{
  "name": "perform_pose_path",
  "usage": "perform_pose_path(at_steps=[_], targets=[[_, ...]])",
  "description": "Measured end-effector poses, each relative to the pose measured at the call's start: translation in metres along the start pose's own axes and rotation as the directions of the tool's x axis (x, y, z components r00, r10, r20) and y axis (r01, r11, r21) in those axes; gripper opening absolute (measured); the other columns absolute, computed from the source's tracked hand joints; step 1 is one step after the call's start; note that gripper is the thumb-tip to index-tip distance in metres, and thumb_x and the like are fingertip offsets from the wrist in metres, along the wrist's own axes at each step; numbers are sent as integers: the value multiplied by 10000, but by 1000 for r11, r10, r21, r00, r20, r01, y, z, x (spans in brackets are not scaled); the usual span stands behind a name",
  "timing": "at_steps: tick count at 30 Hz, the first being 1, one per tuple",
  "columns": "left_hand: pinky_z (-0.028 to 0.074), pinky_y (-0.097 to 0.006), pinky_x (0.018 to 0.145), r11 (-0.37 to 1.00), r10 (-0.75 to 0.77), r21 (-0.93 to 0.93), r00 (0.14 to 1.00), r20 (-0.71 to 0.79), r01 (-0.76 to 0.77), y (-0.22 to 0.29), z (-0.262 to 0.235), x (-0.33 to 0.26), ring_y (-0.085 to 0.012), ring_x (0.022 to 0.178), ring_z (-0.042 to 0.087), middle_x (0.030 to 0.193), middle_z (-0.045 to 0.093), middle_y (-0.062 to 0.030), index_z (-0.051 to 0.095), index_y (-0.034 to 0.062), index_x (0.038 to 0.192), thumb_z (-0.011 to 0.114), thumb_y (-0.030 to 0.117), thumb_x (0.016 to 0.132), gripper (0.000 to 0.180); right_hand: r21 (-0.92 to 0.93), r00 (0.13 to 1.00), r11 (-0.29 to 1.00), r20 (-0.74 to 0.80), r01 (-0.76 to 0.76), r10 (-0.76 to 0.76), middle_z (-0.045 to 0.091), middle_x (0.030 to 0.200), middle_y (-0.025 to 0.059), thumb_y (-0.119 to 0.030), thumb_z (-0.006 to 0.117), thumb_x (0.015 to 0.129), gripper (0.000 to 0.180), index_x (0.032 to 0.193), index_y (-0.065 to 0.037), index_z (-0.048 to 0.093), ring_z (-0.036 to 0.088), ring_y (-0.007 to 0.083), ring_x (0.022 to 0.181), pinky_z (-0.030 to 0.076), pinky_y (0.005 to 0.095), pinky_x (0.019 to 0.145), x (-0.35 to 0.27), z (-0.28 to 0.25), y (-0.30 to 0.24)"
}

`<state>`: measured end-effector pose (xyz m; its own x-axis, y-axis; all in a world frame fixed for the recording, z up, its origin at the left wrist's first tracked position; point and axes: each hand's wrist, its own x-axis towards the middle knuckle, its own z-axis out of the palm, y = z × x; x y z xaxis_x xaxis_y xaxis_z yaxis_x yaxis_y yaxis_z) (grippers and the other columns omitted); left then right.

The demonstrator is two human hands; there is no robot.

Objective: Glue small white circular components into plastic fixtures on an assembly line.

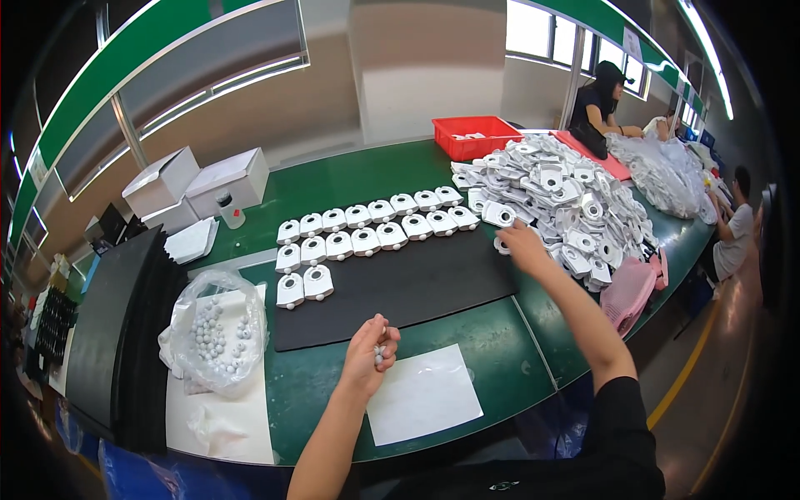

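Observation:
My left hand (372,354) is curled closed around several small white balls (379,357), above the near edge of the black mat (400,287). My right hand (525,248) is at the mat's right end, fingers closed on a white plastic part (501,246) that is partly hidden by them. Just beyond it lies another white part (498,214) with a dark round hole. On the mat, similar white parts (364,241) stand in two long rows and a short third one, with small balls at their near ends. A large heap of white parts (550,187) rises beside my right hand.
A clear plastic bag (254,321) of white balls lies left of the mat. A white sheet (425,396) is near me. Dark boards (117,333), white boxes (229,179) and a small bottle (229,210) stand left. A red bin (475,137) sits behind; a pink basket (629,292) is right. Other people sit farther right.

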<state>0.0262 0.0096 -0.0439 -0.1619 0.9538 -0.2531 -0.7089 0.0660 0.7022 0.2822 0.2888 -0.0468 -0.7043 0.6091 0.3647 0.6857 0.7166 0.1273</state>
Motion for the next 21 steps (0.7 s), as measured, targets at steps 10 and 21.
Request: perform_pose_path(at_steps=[10,21], targets=[[220,-171,386,997,-66,50,998,0,66,-4,1,-1,-38,510,315,620,381,31,519,32,939,513,348,890,320,-92,878,996,476,7,38,599,842,89,-111,585,688,134,808,-69,627,510,268,880,430,365,794,-88,-76,-17],[240,-158,393,998,34,44,995,95,-38,-7,16,-5,-38,519,348,764,469,12,536,74,1020,577,168,857,193,264,848,936,525,-233,63,593,879,118,-120,696,641,329,943,-44,591,568,299,847,451,372,761,-115,-112,-25]])
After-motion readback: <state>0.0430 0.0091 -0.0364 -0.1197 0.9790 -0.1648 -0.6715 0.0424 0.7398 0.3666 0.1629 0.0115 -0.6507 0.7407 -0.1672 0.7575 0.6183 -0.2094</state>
